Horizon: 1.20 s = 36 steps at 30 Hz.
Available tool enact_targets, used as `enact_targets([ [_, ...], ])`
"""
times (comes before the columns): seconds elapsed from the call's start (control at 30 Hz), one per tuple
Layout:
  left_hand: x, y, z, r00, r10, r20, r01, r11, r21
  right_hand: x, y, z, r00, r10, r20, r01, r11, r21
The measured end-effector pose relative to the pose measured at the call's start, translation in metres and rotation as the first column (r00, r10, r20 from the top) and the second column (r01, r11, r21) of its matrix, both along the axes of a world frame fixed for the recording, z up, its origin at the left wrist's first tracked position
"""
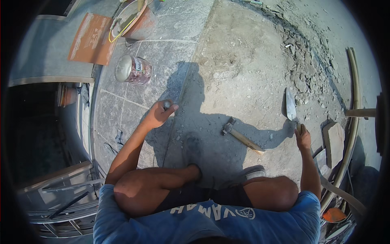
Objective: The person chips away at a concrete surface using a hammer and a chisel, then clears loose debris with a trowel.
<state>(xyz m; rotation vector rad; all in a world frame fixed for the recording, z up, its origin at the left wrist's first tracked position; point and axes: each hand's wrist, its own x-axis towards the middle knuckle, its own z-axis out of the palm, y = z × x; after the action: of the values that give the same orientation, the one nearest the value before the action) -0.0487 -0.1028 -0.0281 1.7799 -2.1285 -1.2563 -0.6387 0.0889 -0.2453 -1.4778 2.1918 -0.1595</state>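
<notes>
My right hand (303, 137) is closed around the handle of a pointed trowel (290, 105), whose metal blade points away from me over the dusty ground. My left hand (159, 115) forms a fist above the edge of the grey tiles. A grey, rounded end of an object (167, 105) pokes out at the top of that fist; the rest is hidden by my fingers. Between my hands, a hammer (243, 137) with a wooden handle lies on the ground in front of my feet, touched by neither hand.
Grey tiles (164, 57) cover the left side. A tin can (134, 70), an orange board (91, 39) and a mortar-stained bucket (142, 24) are at far left. Broken rubble (300, 67) lies far right. A long pole (354, 85) and a stone slab (334, 142) lie right; a ladder (69, 215) lies near left.
</notes>
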Motion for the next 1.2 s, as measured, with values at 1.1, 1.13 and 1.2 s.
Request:
enact_targets([
  [1.1,-0.072,0.017,-0.01,0.91,-0.225,-0.349,0.266,0.961,0.074,0.233,0.003,0.085,0.938,0.336,0.085,-0.347,0.906,0.241],
  [1.13,-0.071,0.014,-0.015,0.868,-0.304,-0.392,0.344,0.938,0.034,0.236,0.0,0.094,0.935,0.302,0.184,-0.343,0.902,0.262],
  [1.2,-0.074,0.004,-0.029,0.856,-0.339,-0.39,0.367,0.93,-0.004,0.234,0.002,0.108,0.943,0.189,0.274,-0.263,0.926,0.269],
])
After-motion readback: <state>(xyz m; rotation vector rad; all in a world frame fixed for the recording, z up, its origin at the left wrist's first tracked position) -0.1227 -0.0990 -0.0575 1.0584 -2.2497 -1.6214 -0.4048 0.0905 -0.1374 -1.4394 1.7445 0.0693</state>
